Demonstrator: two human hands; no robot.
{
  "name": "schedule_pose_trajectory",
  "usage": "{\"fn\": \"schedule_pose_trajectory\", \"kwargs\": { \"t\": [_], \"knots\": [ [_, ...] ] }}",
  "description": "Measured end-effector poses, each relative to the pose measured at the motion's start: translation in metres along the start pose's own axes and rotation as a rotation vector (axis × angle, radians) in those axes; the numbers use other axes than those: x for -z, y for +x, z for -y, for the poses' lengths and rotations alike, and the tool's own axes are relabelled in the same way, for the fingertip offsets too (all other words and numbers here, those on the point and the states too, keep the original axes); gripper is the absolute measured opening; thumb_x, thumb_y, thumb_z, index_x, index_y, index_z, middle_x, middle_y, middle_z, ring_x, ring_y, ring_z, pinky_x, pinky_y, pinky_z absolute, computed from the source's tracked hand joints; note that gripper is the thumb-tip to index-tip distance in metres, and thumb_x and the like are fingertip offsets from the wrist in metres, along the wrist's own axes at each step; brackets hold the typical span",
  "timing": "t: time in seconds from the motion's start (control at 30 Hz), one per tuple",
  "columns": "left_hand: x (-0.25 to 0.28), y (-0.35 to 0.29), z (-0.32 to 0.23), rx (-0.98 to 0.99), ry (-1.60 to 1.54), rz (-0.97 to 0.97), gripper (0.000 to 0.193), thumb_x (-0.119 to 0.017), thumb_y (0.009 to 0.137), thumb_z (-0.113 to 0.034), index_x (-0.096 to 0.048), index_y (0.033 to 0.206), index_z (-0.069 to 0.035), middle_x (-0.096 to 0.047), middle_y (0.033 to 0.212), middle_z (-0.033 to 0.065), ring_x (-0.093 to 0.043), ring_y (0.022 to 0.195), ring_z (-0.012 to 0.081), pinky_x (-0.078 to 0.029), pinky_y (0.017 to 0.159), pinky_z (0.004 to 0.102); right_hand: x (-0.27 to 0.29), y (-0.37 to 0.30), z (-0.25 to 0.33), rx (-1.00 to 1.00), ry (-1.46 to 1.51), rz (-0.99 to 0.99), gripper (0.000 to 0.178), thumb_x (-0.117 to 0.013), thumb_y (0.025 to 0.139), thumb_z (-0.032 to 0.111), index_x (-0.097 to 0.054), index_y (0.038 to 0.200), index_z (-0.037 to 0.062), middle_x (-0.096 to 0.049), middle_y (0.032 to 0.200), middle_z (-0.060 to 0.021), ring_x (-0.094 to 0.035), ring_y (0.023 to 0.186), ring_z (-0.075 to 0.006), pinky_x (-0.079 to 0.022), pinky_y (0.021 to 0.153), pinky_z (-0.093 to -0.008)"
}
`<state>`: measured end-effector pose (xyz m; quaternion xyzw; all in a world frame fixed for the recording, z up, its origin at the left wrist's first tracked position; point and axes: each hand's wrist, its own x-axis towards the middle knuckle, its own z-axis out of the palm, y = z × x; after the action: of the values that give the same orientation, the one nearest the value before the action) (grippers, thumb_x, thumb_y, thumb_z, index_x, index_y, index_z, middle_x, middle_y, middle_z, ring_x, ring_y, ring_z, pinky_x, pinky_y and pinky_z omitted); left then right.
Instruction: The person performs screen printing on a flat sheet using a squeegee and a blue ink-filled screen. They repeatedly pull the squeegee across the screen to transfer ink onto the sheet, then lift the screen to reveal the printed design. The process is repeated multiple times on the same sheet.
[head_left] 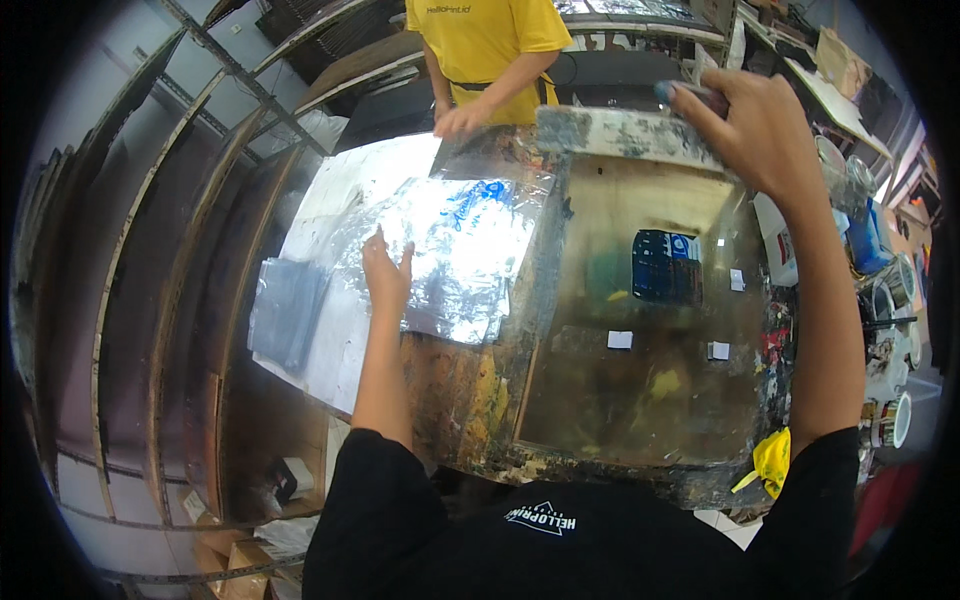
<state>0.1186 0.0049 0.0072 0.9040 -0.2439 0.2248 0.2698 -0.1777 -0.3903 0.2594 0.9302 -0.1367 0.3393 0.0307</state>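
Observation:
My left hand (388,272) is over a stack of shiny clear plastic sheets (450,270), its fingers apart and nothing in its grasp. Blue print marks the far right part of the top sheet. On the right lies a screen-printing frame (630,138), its paint-smeared far bar gripped near the right corner by my right hand (752,130). My thumb tip there is stained blue; the fingers' undersides are hidden. In the frame's brownish mesh (620,400) sits a dark blue printed patch (667,268), with several small white pieces around it.
Across the paint-stained table (450,400), a person in a yellow shirt (490,45) reaches toward the sheets. White paper (345,330) and greyish plastic sheets (290,310) lie left. Metal racks (160,300) stand beyond. Paint cans (900,280) and a yellow cloth (770,463) edge the right.

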Motion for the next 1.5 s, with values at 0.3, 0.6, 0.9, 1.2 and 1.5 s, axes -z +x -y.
{"fn": "schedule_pose_trajectory", "kwargs": {
  "t": [0.3,0.6,0.9,1.2,1.5],
  "knots": [
    [0.006,-0.107,-0.027,-0.301,-0.021,0.395,0.064,-0.051,0.108,-0.053,-0.051,0.157,-0.012,-0.043,0.166,0.015,-0.035,0.156,0.0369,-0.021,0.13,0.0523,0.001,-0.004,0.011,-0.06,-0.02,0.036,0.064,-0.058,0.098,0.062,-0.071,0.084,0.0006,-0.069,0.08,-0.0184,-0.064,0.079,-0.0383,-0.044,0.082,-0.0457],
    [0.02,-0.084,-0.036,-0.402,-0.062,0.322,0.03,-0.063,0.104,-0.019,-0.072,0.131,-0.011,-0.077,0.12,0.0138,-0.074,0.105,0.036,-0.057,0.097,0.0478,-0.002,-0.015,0.01,0.005,-0.077,0.029,0.067,-0.056,0.098,0.063,-0.074,0.087,-0.0001,-0.071,0.081,-0.0199,-0.067,0.079,-0.0393,-0.048,0.08,-0.0484],
    [0.002,-0.091,-0.135,-0.444,-0.344,0.15,0.025,-0.069,0.098,-0.008,-0.077,0.122,-0.01,-0.078,0.114,0.0159,-0.077,0.098,0.0324,-0.061,0.081,0.0395,-0.011,-0.013,0.0,0.039,-0.095,-0.05,0.065,-0.057,0.099,0.064,-0.077,0.097,0.0032,-0.073,0.084,-0.0161,-0.069,0.083,-0.0352,-0.046,0.083,-0.0454],
    [-0.086,-0.138,-0.288,-0.778,-0.208,0.767,0.114,-0.05,0.083,-0.093,-0.043,0.162,-0.01,-0.034,0.17,0.0217,-0.025,0.159,0.0435,-0.007,0.128,0.0665,0.016,-0.005,0.001,0.004,0.004,0.172,0.08,-0.051,0.096,0.072,-0.071,0.064,0.0007,-0.065,0.061,-0.0188,-0.067,0.064,-0.0345,-0.048,0.069,-0.0493],
    [-0.079,-0.175,-0.34,-0.899,-0.217,0.698,0.121,-0.054,0.076,-0.096,-0.046,0.16,-0.009,-0.041,0.166,0.0192,-0.032,0.155,0.0438,0.002,0.126,0.0721,0.012,-0.004,0.003,0.075,0.02,-0.021,0.08,-0.046,0.1,0.067,-0.068,0.065,-0.0012,-0.061,0.056,-0.0149,-0.06,0.055,-0.0313,-0.048,0.067,-0.0481]
  ]
}}
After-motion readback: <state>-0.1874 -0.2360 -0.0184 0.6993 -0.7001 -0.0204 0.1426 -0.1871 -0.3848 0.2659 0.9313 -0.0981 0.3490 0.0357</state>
